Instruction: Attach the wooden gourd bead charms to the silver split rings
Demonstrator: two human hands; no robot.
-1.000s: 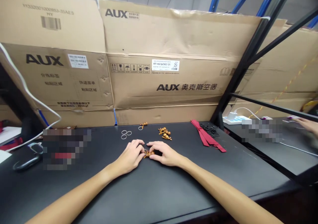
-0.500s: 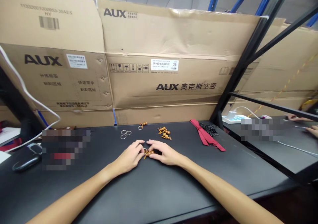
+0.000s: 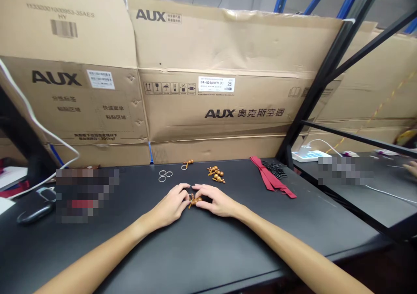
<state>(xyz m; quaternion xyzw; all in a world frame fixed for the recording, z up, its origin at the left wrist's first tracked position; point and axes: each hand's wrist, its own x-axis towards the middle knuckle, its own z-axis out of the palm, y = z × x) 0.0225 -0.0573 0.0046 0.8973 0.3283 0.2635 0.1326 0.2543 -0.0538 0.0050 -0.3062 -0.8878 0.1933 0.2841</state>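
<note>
My left hand (image 3: 172,203) and my right hand (image 3: 213,199) meet at the middle of the black table (image 3: 202,250), fingertips pinched together on a small brown wooden gourd charm (image 3: 194,200). A metal ring seems to be at the left fingertips, too small to tell for sure. Behind the hands lie a small pile of brown gourd charms (image 3: 216,174), one gourd charm with a ring (image 3: 186,163) and a few loose metal rings (image 3: 164,175).
Red ribbons (image 3: 272,182) and several black loops (image 3: 275,169) lie at the back right. Large AUX cardboard boxes (image 3: 208,77) wall off the table's far edge. A black frame post (image 3: 312,90) stands at the right; another person's hand (image 3: 411,168) shows at the neighbouring table.
My hands stay together on the gourd charm, with only slight finger shifts. The other person's hand at the far right has drawn back toward the frame edge.
</note>
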